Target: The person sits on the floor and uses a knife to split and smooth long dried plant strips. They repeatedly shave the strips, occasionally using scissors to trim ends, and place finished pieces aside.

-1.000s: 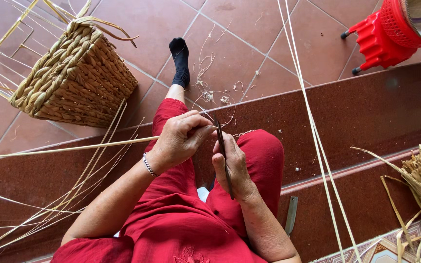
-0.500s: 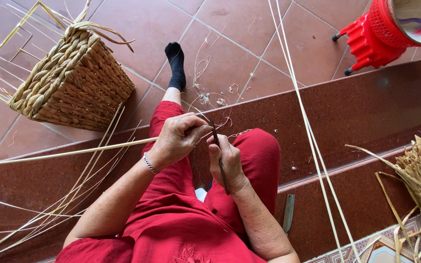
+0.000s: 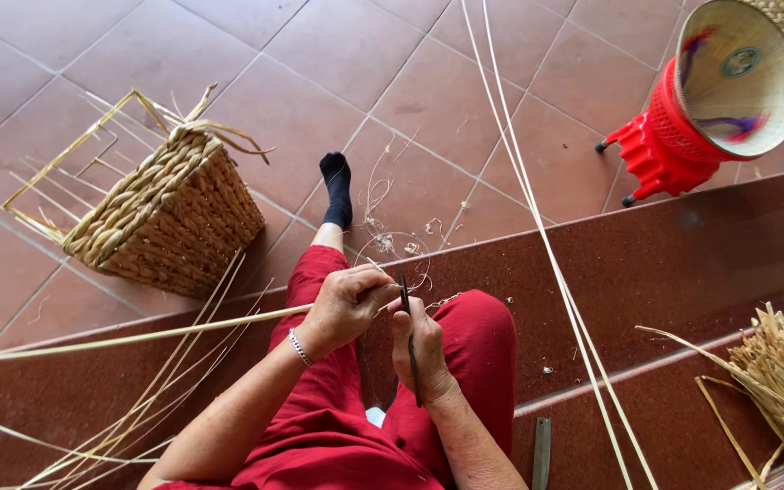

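- Your left hand (image 3: 345,304), frame centre, is closed in a pinch on the strip (image 3: 138,338), which runs off to the left edge.
- Your right hand (image 3: 421,349) is wrapped shut around a thin dark knife (image 3: 407,327), blade up, tip touching the strip at your left fingertips.
- Strip judged light, springy, stiff along its length, likely to split or kink; pinch it close to the blade.
- Thin curled shavings (image 3: 392,238) lie on the tiles beyond your knee.
- Basket (image 3: 161,218) tipped over at upper left; red stool (image 3: 660,150) at upper right.
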